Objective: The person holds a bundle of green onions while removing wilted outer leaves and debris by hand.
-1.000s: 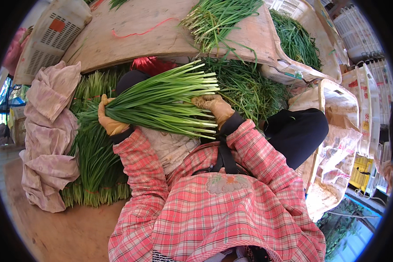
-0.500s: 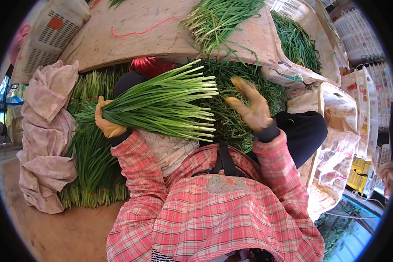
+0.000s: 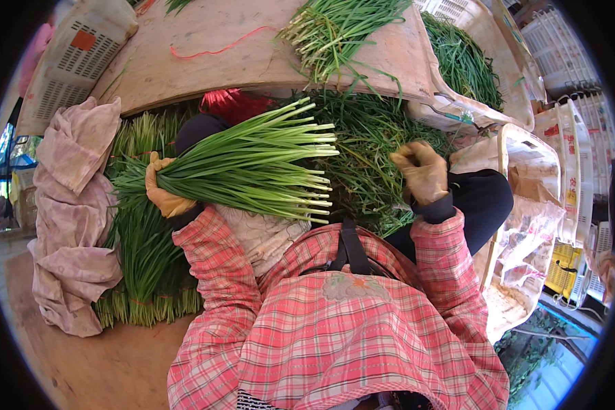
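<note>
My left hand [image 3: 165, 186], in a tan glove, is closed round a thick bunch of garlic chives [image 3: 253, 164]. Their pale cut ends fan out to the right, while the green leaf tips trail behind the hand to the left. Off to the right of those ends, my right hand [image 3: 422, 172] is raised with its gloved fingers curled in. Whether anything small is pinched there I cannot make out. Beneath and beyond it lies a heap of loose, tangled chive leaves [image 3: 369, 150]. Under my left forearm, tied chive bundles [image 3: 143, 263] are stacked, bound with red bands.
A wooden board [image 3: 219, 65] spans the far side, bearing a red string [image 3: 219, 50] and a loose pile of chives [image 3: 342, 31]. A crate of chives [image 3: 461, 61] stands far right, above a white crate [image 3: 502, 164]. Crumpled pinkish cloth [image 3: 75, 219] borders the left.
My right hand has moved to the right, away from the chives' cut ends, and its spread fingers have curled in. My left hand keeps its hold, almost unmoved.
</note>
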Tool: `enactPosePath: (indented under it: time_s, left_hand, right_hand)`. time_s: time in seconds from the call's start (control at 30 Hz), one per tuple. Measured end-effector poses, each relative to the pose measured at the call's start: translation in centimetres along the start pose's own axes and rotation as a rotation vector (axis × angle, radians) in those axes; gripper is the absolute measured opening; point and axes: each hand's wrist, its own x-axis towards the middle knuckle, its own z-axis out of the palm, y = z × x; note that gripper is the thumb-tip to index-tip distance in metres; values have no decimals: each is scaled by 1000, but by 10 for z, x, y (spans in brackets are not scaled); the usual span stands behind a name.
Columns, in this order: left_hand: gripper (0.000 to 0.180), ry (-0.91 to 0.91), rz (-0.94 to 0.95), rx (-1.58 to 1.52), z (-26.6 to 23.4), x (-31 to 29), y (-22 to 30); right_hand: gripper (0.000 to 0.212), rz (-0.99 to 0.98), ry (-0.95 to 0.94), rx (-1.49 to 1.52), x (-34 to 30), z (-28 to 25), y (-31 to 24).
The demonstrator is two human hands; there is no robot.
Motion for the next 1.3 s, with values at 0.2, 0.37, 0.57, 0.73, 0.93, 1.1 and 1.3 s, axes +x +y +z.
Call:
enactPosePath:
  time_s: [0.2, 0.37, 0.57, 0.73, 0.93, 1.1, 1.3]
  left_hand:
    - [40, -12, -25, -30, 12, -3, -1]
    - [45, -58, -48, -20, 7, 6, 0]
    - [40, -60, -57, 7, 12, -5, 3]
    - [49, -118, -120, -108, 12, 3, 0]
    - [45, -34, 90, 159, -15, 5, 1]
    - [44, -84, 67, 194, -12, 9, 4]
    - [23, 9, -94, 39, 21, -3, 4]
  right_hand:
    - [34, -280, -208, -191, 34, 63, -57]
    - [20, -318, -382, -187, 33, 57, -60]
    - [9, -341, -526, -62, 25, 67, -94]
    - [26, 13, -607, 395, 36, 49, -120]
    - [27, 141, -394, 991, 22, -44, -38]
    - [47, -178, -659, -386, -8, -12, -10]
    - [52, -311, -316, -330, 18, 72, -95]
